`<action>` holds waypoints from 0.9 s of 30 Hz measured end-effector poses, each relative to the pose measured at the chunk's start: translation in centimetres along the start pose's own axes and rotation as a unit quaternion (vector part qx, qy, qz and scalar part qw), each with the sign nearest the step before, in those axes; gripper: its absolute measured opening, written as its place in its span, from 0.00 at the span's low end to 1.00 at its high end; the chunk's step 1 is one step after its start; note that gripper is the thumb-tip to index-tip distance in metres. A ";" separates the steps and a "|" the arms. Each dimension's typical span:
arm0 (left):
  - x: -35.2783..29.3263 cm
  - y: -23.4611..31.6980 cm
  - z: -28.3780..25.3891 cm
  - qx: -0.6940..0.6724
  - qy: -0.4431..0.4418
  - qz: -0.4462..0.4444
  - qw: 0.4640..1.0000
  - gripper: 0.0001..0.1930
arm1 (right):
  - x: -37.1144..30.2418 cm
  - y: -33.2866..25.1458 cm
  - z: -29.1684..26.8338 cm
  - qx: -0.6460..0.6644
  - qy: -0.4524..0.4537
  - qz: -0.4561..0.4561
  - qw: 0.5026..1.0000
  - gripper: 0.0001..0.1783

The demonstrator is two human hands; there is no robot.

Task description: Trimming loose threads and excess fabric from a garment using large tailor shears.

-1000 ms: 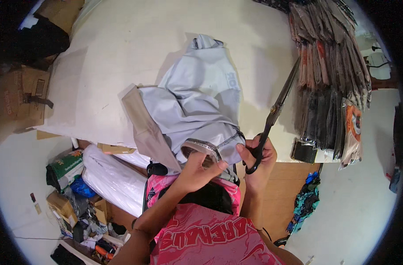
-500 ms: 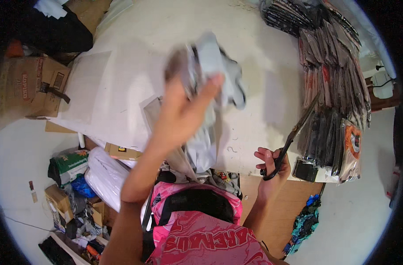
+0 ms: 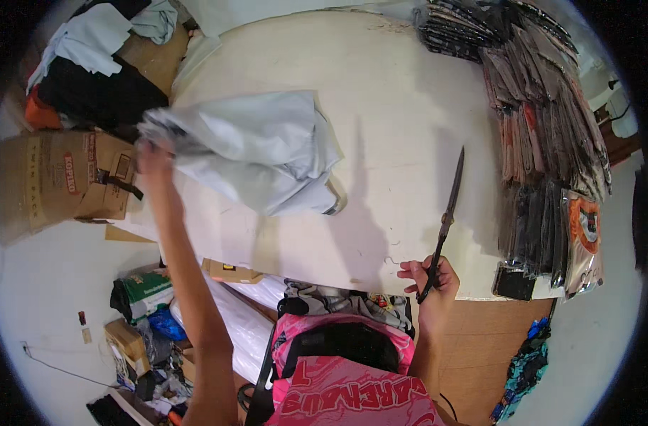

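The left hand [image 3: 150, 153] is closed on one end of a pale grey garment [image 3: 256, 153], arm stretched out to the table's left edge; the cloth lies bunched on the white table [image 3: 402, 106]. The right hand [image 3: 429, 278], at the near edge, has its fingers through the handles of long scissors [image 3: 446, 216], blades together and pointing away. Stacked packaged clothes [image 3: 544, 135] lie along the right side, a cardboard box [image 3: 57, 177] to the left.

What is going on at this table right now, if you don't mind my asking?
A person stands at a pale work table. Their left hand grips a bunched light grey garment at its left end, out by the table's left edge. Their right hand holds long dark scissors at the near edge, blades pointing away over the table. Stacks of bagged clothing line the right side.
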State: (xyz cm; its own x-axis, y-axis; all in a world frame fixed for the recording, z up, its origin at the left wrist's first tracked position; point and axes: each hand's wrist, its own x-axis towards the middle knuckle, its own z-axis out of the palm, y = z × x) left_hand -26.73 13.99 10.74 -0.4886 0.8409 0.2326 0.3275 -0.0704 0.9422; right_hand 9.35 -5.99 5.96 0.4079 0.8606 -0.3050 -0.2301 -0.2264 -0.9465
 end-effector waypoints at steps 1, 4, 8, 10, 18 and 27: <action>-0.5 -6.5 -1.7 -0.033 -0.043 0.089 0.995 0.27 | -0.2 -0.3 0.4 0.002 -0.013 0.002 1.000 0.08; -7.7 -8.1 2.8 0.092 -0.133 -0.029 0.986 0.26 | -0.1 -0.1 0.2 -0.025 -0.010 0.006 1.000 0.08; -12.3 -7.9 8.4 0.202 -0.216 0.197 0.935 0.20 | -0.5 -0.3 0.7 -0.030 -0.020 0.015 0.999 0.08; -13.5 -9.5 10.5 0.246 -0.228 0.216 0.917 0.20 | -0.8 -0.3 1.0 -0.027 -0.020 0.015 0.999 0.08; -17.7 -7.5 11.5 0.144 -0.404 0.299 0.852 0.08 | -0.9 0.2 0.4 -0.025 -0.015 0.019 0.999 0.09; -14.6 -9.1 1.7 0.337 -0.249 0.245 0.874 0.20 | -0.5 0.3 -1.3 -0.019 0.019 0.021 0.999 0.08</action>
State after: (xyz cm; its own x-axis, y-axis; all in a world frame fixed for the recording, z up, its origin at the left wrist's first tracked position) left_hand -21.19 3.25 -1.69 0.2014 0.9399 0.2756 0.8833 -0.2959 0.3636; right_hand 10.27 -7.09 5.66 0.4317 0.8323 -0.3477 -0.2146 -0.2797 -0.9358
